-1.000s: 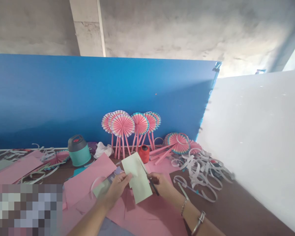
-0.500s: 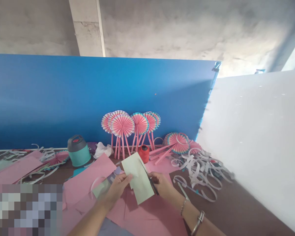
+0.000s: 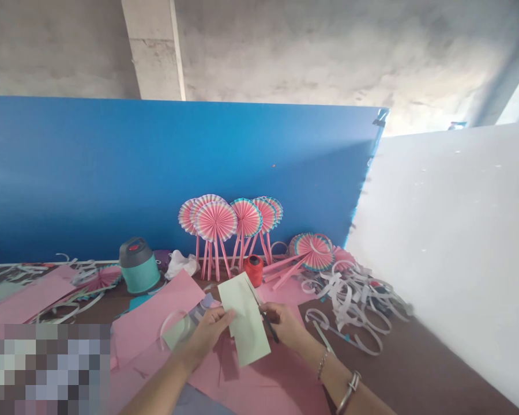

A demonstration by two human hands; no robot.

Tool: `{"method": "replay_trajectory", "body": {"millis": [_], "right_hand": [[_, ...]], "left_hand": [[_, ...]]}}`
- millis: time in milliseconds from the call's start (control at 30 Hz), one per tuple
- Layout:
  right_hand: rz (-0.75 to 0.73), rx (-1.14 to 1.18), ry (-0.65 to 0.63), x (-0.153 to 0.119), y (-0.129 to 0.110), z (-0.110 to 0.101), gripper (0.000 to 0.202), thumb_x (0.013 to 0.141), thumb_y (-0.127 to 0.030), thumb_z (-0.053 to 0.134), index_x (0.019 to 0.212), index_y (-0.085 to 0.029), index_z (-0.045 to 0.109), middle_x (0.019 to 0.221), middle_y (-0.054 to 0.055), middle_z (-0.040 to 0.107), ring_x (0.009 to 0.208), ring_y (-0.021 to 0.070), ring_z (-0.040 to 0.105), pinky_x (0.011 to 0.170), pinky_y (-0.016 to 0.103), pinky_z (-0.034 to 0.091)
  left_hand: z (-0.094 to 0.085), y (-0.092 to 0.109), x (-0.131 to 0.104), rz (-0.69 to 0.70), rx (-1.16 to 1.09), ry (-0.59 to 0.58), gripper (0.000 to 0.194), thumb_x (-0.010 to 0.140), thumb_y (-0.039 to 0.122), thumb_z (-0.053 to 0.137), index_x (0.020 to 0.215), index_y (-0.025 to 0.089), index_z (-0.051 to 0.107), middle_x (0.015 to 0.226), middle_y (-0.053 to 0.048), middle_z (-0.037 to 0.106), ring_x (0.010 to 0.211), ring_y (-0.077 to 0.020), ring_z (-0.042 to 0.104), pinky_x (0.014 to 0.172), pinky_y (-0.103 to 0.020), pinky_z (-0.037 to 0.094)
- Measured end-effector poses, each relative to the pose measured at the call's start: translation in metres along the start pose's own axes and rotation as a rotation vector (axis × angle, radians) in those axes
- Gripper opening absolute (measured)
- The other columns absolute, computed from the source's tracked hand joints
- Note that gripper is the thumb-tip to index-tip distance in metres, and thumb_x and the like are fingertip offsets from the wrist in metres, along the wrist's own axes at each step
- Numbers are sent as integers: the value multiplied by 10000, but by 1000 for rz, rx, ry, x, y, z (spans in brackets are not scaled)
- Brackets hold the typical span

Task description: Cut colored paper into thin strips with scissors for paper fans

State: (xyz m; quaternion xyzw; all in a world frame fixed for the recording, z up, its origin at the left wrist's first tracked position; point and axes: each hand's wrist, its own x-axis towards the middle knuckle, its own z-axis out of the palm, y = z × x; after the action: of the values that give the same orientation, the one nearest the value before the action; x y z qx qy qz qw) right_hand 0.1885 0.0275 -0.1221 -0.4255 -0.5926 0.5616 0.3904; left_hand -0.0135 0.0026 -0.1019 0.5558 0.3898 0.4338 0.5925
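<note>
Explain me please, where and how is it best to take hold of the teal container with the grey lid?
Probably best is the teal body, gripped around its sides from the near side. It stands upright with its rounded front wall exposed, while the blue board rises behind it.

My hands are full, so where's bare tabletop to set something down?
Bare tabletop lies front right, between curled strips, white panel and right forearm. Crowded: left and middle, with pink sheets; back, with fans.
</note>
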Motion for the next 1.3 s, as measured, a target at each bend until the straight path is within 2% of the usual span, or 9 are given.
{"method": "replay_trajectory", "body": {"millis": [233,400,500,833,1033,1167,1300], "right_hand": [[-10,16,-12,0,0,0,285,605,-347,678,812,-159,623,586,-24,588,482,103,500,475,220,398],[-8,0,19,0,-2,0,296,585,-369,705,778,-159,625,570,-23,580,488,104,497,452,207,363],[14,11,32,-1,-4,0,336,564,-403,728,773,-165,617,564,-24,579,501,115,516,461,215,376],[51,45,28,-3,-12,1,406,517,-456,748,757,-178,575,460,-84,445,390,76,401,401,211,298],[49,42,38,-5,-15,2,375,544,-427,729,766,-171,570,457,-87,439,387,67,383,393,204,269],[41,32,57,-4,-15,3,317,561,-375,702,757,-163,573,442,-85,450,378,61,379,382,193,257],[58,13,97,-4,-16,1,294,574,-370,679,762,-164,584,425,-86,450,370,70,395,383,199,284]], "left_hand": [[2,2,-2,-22,44,-33,379,800,489,560,696,160,717,615,-21,652,601,-152,544,674,-272,413],[1,0,-1,-15,13,-39,357,807,473,557,838,163,732,707,-36,695,653,-171,580,695,-283,424],[1,1,-1,-16,14,-41,363,799,478,568,835,157,735,717,-44,702,661,-176,588,700,-287,430],[5,10,-5,-56,62,-89,408,780,524,564,804,154,734,692,-44,692,668,-185,594,681,-283,438],[5,8,-3,-60,77,-76,415,751,538,588,755,148,732,660,-46,682,675,-194,598,700,-292,440],[5,5,-3,-48,61,-60,418,766,532,574,801,144,726,690,-48,691,682,-192,604,714,-296,441],[2,3,-1,-33,82,11,424,775,539,557,780,145,713,712,-51,699,683,-188,606,689,-289,449]]}}
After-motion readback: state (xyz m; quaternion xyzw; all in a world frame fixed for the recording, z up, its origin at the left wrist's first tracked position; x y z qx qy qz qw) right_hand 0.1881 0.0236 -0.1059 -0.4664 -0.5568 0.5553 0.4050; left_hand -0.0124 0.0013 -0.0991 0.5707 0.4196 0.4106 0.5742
